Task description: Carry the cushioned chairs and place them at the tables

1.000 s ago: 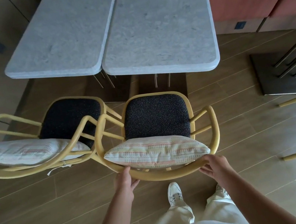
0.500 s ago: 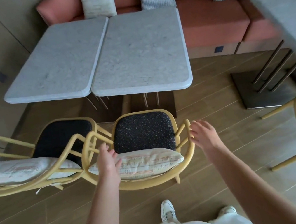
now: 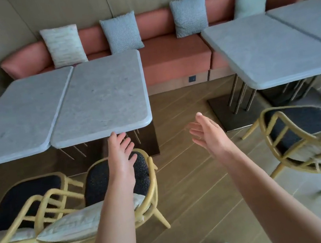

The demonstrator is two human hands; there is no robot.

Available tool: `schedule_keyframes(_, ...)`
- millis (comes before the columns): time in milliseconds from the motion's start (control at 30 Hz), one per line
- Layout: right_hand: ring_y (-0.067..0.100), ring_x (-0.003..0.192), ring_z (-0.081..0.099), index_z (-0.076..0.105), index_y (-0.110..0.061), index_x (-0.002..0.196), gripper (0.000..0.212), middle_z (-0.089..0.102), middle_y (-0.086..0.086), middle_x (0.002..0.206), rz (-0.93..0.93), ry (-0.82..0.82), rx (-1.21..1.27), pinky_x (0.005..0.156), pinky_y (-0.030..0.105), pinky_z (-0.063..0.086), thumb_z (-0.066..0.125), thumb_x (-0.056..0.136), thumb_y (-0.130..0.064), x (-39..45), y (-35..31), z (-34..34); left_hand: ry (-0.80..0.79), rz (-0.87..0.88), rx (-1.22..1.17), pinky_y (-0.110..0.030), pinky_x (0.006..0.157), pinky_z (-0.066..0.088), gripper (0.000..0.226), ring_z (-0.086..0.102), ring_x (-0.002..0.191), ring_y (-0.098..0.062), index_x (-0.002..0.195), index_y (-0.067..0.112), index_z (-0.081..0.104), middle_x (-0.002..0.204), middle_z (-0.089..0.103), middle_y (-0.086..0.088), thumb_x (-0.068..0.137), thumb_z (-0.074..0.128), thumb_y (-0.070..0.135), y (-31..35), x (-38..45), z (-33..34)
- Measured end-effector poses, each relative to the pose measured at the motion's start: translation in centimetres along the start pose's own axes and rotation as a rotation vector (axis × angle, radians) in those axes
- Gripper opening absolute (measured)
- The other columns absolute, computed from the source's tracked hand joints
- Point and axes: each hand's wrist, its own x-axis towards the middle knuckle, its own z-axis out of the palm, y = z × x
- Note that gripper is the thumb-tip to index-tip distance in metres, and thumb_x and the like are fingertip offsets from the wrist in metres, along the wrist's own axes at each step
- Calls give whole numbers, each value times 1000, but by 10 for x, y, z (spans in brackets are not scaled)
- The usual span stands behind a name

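Two yellow-framed chairs with dark seat cushions stand side by side on the floor before the left pair of grey stone tables (image 3: pixel 97 102). The nearer chair (image 3: pixel 145 189) has a pale back pillow, and so does the chair on the far left (image 3: pixel 24 197). My left hand (image 3: pixel 121 152) hovers above the nearer chair's seat with fingers spread, holding nothing. My right hand (image 3: pixel 207 132) is raised over bare floor, palm turned inward, fingers straight. A third yellow chair (image 3: pixel 305 140) stands at the right, in front of the right-hand tables (image 3: pixel 270 49).
A long coral bench (image 3: pixel 174 56) with several scatter pillows runs along the wall behind the tables. Dark metal table bases (image 3: pixel 235 109) sit on the wooden floor. An aisle of floor runs between the two table groups. My white shoes show at the bottom edge.
Both hands have let go of the nearer chair's back rail and lifted up and forward, open. The view has tilted upward, bringing the bench and the right-hand tables into sight.
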Motion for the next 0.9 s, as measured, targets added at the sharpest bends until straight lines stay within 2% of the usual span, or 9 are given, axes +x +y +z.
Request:
schedule_keyframes(167,16,119,57,51,-25,127,32,58,4,137,-65,143,92,107,36,45,43,104,-46,-13,-21,-85,-182,-20,104,-47,111,40,56,57,127,-17,137,24,59,142,59,-2,101,35,58,-15,-20,96)
schedule_keyframes(400,24,133,51,44,-11,144,50,55,8,143,-121,396,241,112,41,41,41,106,-43,-36,-40,-197,-524,-10,282,-47,116,36,56,55,130,-14,141,28,55,147,55,1,103,30,60,-34,-48,225)
schedule_keyframes(533,21,128,55,54,-22,121,30,59,4,135,-156,559,287,110,40,43,43,105,-45,-50,-45,-244,-694,-32,313,-47,113,36,57,54,131,-16,143,26,54,149,53,-1,104,27,58,-50,-60,290)
schedule_keyframes(700,24,131,52,47,-13,143,52,57,7,141,-184,754,344,115,46,39,45,103,-46,-55,-52,-295,-881,-86,314,-44,107,37,58,55,130,-17,144,24,53,149,53,-3,104,28,58,-70,-64,363)
schedule_keyframes(833,25,130,54,49,-13,140,48,58,9,138,-258,870,400,114,45,40,47,103,-44,-48,-64,-329,-1022,-131,337,-46,111,35,57,56,125,-15,142,26,53,150,52,-3,104,27,59,-80,-57,420)
schedule_keyframes(900,24,127,56,54,-16,131,40,61,8,134,-284,927,414,113,44,41,47,102,-43,-43,-68,-340,-1083,-136,349,-46,113,35,57,54,128,-14,143,27,52,151,51,-2,104,27,60,-85,-55,442)
